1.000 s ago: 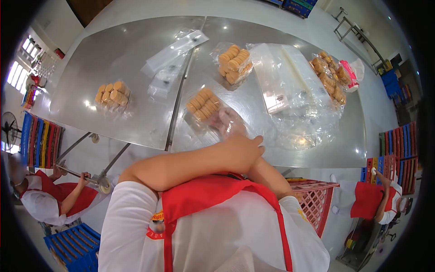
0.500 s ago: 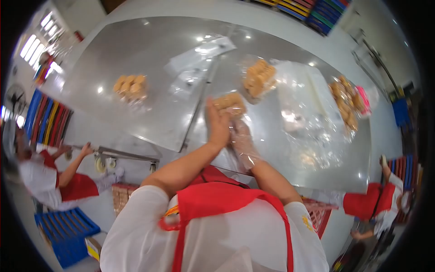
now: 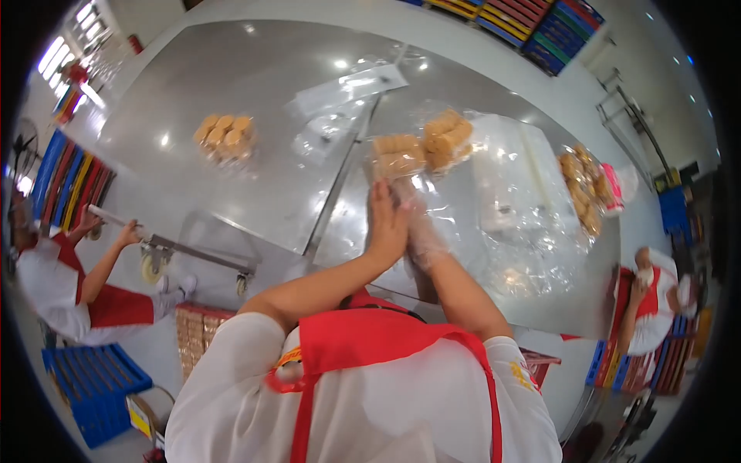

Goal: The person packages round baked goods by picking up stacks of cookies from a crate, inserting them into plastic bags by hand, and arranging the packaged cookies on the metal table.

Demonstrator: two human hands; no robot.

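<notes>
A clear bag of tan bread rolls [image 3: 399, 156] lies on the steel table straight ahead of me. My left hand [image 3: 388, 222] is bare, its fingers stretched out and touching the near end of that bag. Beside it, my right hand [image 3: 424, 231] wears a clear plastic glove and rests by the loose plastic of the bag. Its fingers are blurred and partly hidden. A second bag of rolls [image 3: 448, 140] sits just right of the first, very close or touching.
A stack of clear plastic bags [image 3: 513, 177] lies to the right, near browner bagged bread [image 3: 580, 189]. Another roll pack [image 3: 225, 137] is on the left of the steel table [image 3: 255, 69]. Flat plastic packaging [image 3: 351, 89] lies at the back. Co-workers stand left and right.
The bag of rolls has moved away from me and slightly right, up beside the second bag. My hands have shifted to its near end, with the left hand no longer along its side.
</notes>
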